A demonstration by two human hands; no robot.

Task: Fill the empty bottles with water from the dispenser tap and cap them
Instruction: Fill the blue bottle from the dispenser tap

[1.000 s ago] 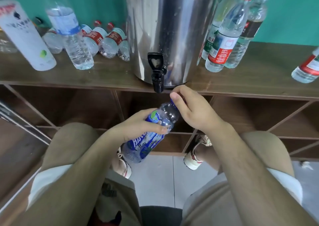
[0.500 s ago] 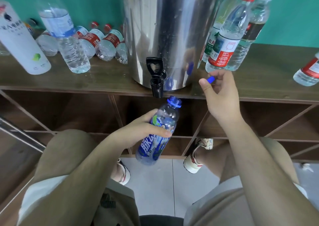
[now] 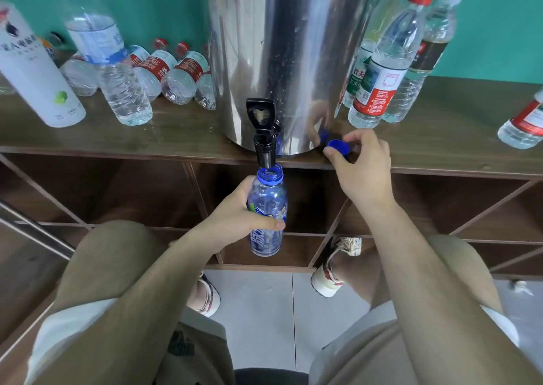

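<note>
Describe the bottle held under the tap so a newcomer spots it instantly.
Find the steel dispenser on the wooden shelf and follow its black tap down. Just beneath it, the left hand grips the blue-tinted bottle, uncapped. It alone is blue and off the shelf.

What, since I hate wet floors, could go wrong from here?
The bottle, gripped by the left hand alone, has its mouth just under the tap; a small shift could send water down the outside. The right hand pinches the cap at the shelf edge; left there, it might fall.
</note>
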